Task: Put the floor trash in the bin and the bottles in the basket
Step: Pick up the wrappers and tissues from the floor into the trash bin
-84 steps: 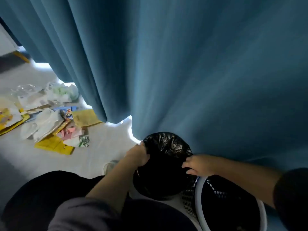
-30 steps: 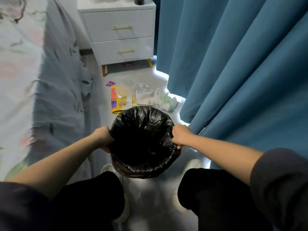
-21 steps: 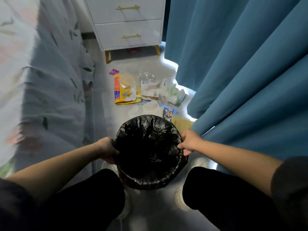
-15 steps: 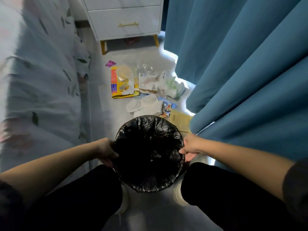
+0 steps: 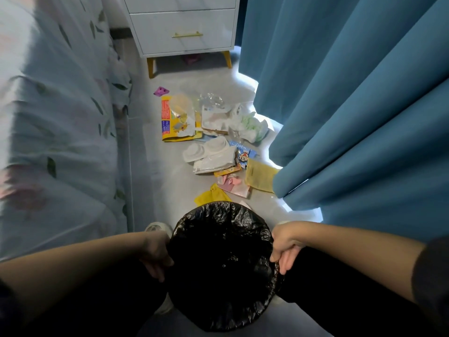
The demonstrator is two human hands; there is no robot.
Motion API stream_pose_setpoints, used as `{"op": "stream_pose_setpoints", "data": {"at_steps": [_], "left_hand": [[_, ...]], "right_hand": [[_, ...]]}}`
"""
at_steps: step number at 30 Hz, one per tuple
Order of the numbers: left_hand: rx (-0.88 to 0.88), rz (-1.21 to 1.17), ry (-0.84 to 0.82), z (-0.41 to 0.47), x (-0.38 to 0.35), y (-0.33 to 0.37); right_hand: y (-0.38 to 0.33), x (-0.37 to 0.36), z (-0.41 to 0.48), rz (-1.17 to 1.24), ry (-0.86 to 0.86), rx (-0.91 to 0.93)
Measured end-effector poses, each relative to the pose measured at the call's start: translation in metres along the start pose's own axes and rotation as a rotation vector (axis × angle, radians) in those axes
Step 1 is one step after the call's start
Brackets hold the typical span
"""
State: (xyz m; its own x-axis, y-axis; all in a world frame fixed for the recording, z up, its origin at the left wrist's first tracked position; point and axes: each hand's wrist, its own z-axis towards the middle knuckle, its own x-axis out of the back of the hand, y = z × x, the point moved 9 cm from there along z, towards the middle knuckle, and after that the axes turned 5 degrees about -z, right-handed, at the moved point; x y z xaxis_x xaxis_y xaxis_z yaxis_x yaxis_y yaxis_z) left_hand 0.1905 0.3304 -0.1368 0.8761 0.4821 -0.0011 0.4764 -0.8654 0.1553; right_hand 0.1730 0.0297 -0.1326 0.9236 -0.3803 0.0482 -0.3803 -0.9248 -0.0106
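A round bin lined with a black bag (image 5: 222,263) sits low between my legs. My left hand (image 5: 155,254) grips its left rim and my right hand (image 5: 284,246) grips its right rim. Beyond the bin, trash lies scattered on the grey floor: a yellow snack bag (image 5: 178,122), white plastic trays (image 5: 211,155), a crumpled white bag (image 5: 250,124), a yellow envelope (image 5: 260,178), pink paper (image 5: 233,184) and a small purple scrap (image 5: 161,91). I see no bottles or basket in this view.
A bed with a leaf-print cover (image 5: 56,122) runs along the left. Blue curtains (image 5: 352,98) hang on the right, reaching the floor beside the trash. A white nightstand with yellow legs (image 5: 184,30) stands at the far end of the narrow aisle.
I turned away from the curtain and basket, carrying the bin with both hands into the aisle. The bin has come down lower and nearer the trash pile.
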Motion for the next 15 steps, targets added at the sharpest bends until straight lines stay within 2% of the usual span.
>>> {"op": "stream_pose_setpoints", "data": {"at_steps": [5,7,12,15], "left_hand": [[0.010,-0.015,-0.085,-0.012,-0.011,0.010],[-0.023,-0.053,-0.058,-0.018,0.000,0.015],[-0.221,-0.171,0.311,-0.049,0.066,0.033],[-0.279,-0.220,0.430,-0.068,0.101,0.032]], "right_hand": [[0.007,0.007,-0.010,0.009,-0.005,0.002],[0.005,0.018,-0.020,0.057,0.013,0.027],[-0.019,0.047,-0.037,0.200,0.128,0.167],[-0.044,0.054,-0.040,0.259,0.164,0.288]]}}
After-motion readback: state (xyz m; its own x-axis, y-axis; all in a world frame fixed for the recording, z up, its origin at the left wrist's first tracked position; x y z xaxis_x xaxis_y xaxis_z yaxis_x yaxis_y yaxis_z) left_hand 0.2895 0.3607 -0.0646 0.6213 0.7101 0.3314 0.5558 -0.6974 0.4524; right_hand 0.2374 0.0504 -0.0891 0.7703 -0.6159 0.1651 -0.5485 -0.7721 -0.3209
